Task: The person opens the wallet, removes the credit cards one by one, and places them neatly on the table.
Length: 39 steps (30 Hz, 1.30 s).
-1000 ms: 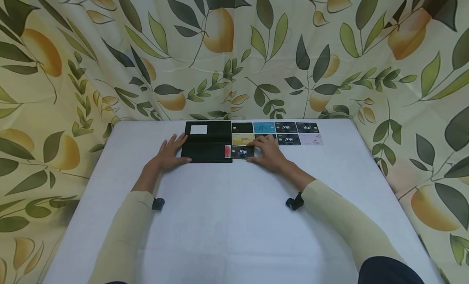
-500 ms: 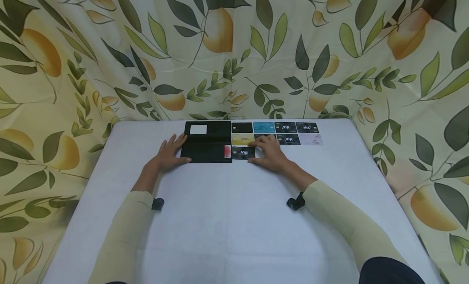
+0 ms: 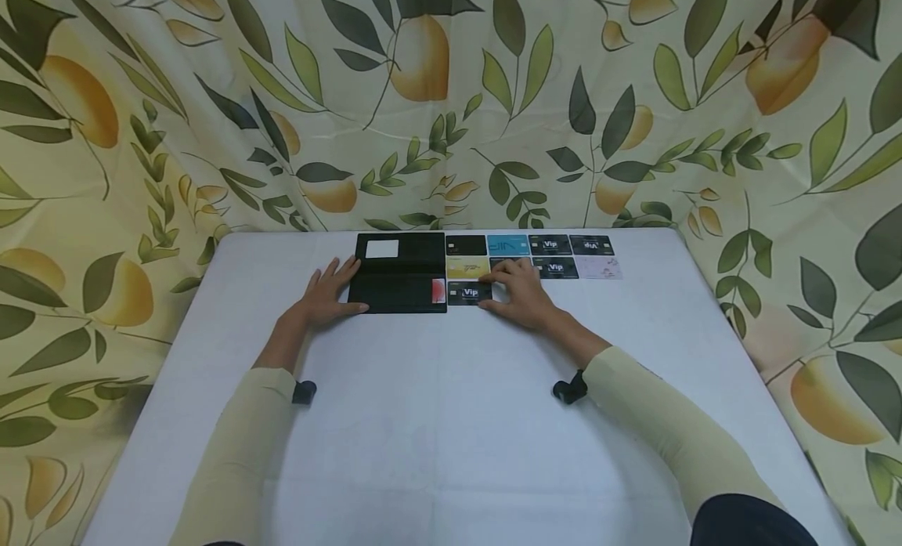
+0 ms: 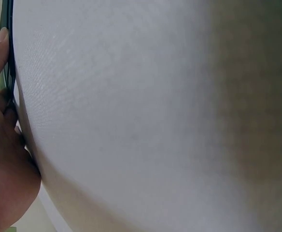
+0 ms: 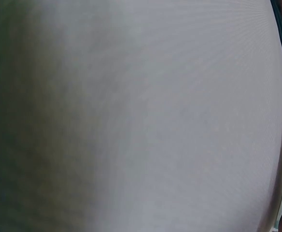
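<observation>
A black card wallet point(image 3: 398, 283) lies unfolded flat near the table's far edge, with a white rectangle point(image 3: 382, 249) on its upper half and a red card point(image 3: 438, 291) at its lower right. My left hand point(image 3: 322, 297) rests at the wallet's left side, fingers spread and thumb by the lower corner. On the other side, my right hand point(image 3: 520, 294) pinches the right end of a black Vip card point(image 3: 465, 293) between thumb and fingers. That card lies right beside the wallet's edge. Both wrist views mostly show white tablecloth, with fingers at the frame edge.
Cards sit in rows right of the wallet: a yellow card point(image 3: 467, 267), a blue card point(image 3: 507, 244), several black cards point(image 3: 550, 245) and a pale pink card point(image 3: 597, 268). One black card is partly hidden by the right hand. A patterned curtain point(image 3: 451, 154) hangs behind the white table point(image 3: 423, 421).
The black Vip card has slid slightly right with my right hand, off the red card and the wallet's edge, so more of the red card shows. My left hand stays put.
</observation>
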{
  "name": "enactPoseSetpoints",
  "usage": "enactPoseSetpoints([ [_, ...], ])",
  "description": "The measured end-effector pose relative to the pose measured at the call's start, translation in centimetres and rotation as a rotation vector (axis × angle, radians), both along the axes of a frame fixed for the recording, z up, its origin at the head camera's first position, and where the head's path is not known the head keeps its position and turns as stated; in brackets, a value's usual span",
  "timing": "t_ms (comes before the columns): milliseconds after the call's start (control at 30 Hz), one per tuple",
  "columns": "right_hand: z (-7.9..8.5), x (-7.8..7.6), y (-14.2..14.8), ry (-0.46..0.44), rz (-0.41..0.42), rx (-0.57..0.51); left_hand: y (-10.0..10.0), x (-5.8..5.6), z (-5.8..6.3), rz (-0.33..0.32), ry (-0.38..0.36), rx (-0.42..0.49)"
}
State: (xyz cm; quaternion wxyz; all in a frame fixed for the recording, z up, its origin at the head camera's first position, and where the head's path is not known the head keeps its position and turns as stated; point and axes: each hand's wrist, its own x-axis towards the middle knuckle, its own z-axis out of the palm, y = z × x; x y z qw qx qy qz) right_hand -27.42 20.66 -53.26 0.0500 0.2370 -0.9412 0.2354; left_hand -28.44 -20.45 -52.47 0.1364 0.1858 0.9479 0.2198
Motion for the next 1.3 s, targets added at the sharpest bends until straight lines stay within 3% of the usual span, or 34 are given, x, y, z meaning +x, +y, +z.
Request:
enactPoseSetpoints([
  [1000, -0.3, -0.2, 0.1, 0.037, -0.028, -0.015, 0.0, -0.2, -0.3, -0.010, 0.002, -0.008],
  [1300, 0.5, -0.2, -1.5, 0.041, 0.009, -0.017, -0.1, -0.1, -0.2, -0.004, 0.001, -0.010],
])
